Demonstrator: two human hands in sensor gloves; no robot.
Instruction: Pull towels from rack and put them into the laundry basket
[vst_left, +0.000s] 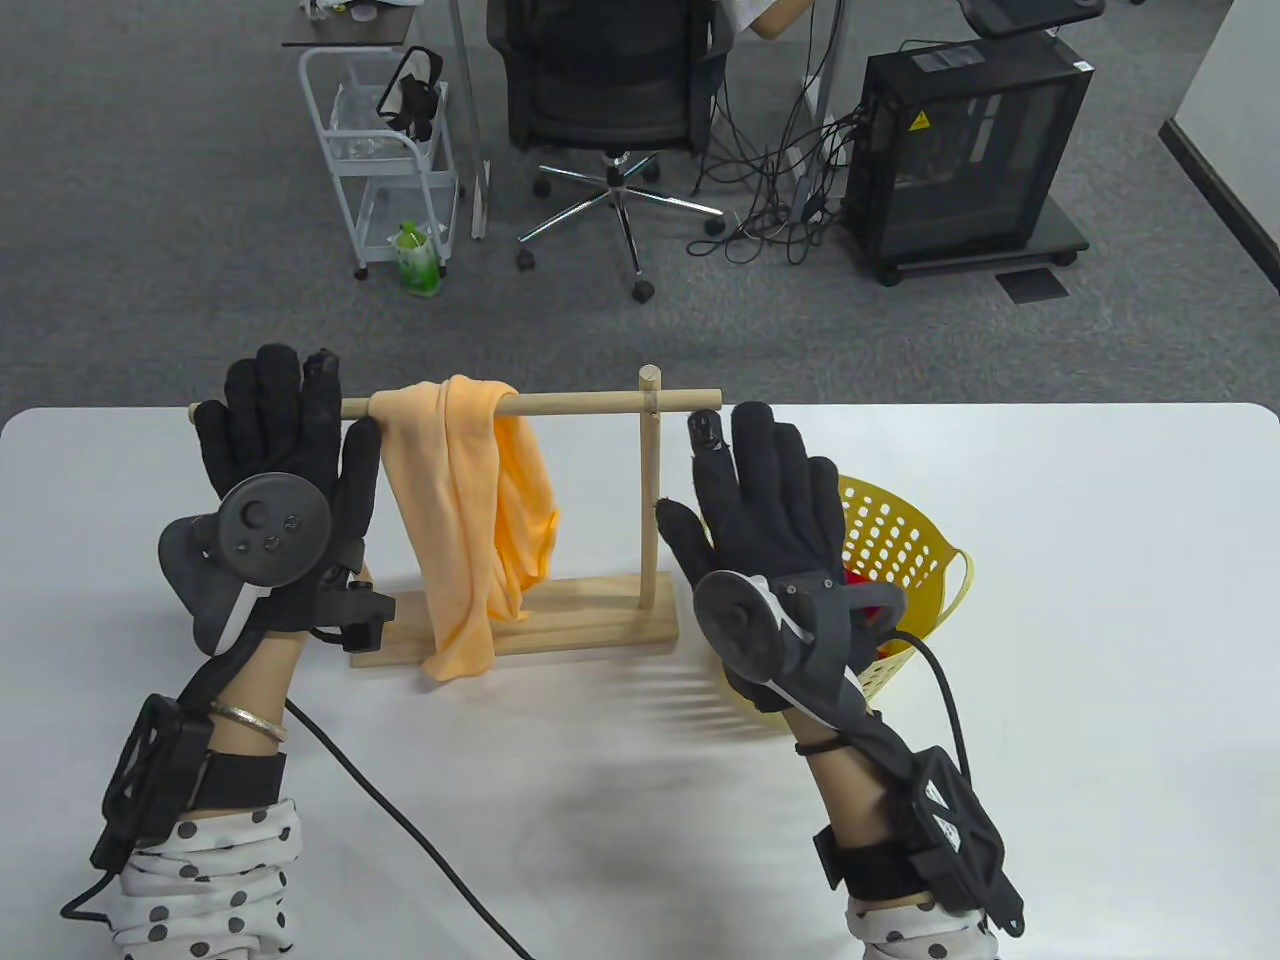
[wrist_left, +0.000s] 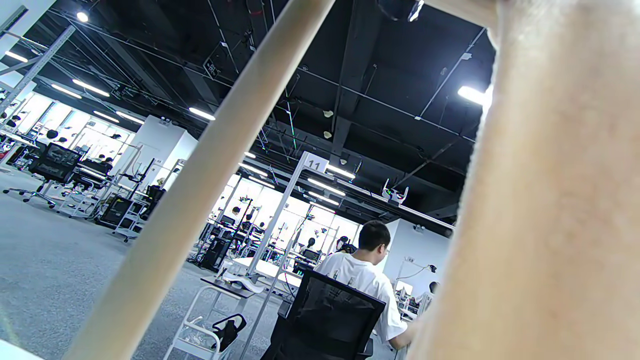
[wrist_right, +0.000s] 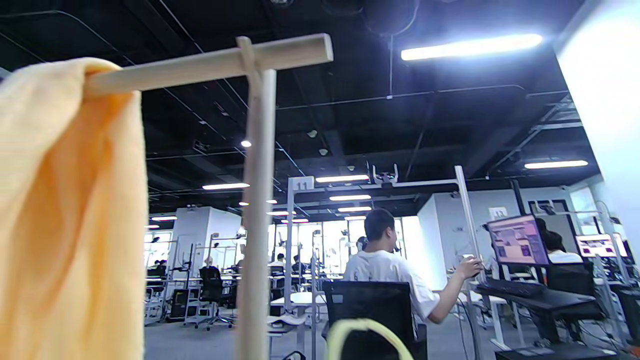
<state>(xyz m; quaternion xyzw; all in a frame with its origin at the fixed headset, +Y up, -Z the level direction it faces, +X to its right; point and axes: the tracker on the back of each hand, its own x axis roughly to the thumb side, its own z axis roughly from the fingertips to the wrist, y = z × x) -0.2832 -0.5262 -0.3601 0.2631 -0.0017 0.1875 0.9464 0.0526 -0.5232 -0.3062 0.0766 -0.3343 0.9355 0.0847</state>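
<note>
The left hand (vst_left: 275, 470) is raised at the left end of the rack, fingers straight and spread, grasping nothing; its fingertips overlap the left end of the horizontal rail (vst_left: 590, 402) in the table view, though contact cannot be confirmed. The right hand (vst_left: 765, 520) is raised just right of the rack's upright post (vst_left: 650, 500), fingers likewise extended and released, holding nothing, with the index fingertip near the right end of the rail. Between the two hands, an orange towel (vst_left: 470, 520) hangs draped over the left half of the rail, its near fold reaching down to the wooden base (vst_left: 590, 625) of the rack. The rack stands on the white counter (vst_left: 1100, 650), toward its far edge. A yellow perforated laundry basket (vst_left: 900, 540) sits on the counter to the right of the rack, partly hidden behind the right hand; something red shows inside it, but it cannot be identified. In the left wrist view, the rail (wrist_left: 200, 185) crosses the frame diagonally and the towel (wrist_left: 545, 210) fills the right side. In the right wrist view, the towel (wrist_right: 70, 215) hangs at the left, the post (wrist_right: 255, 215) rises at centre, and the basket rim (wrist_right: 367, 332) shows at the bottom edge.
</note>
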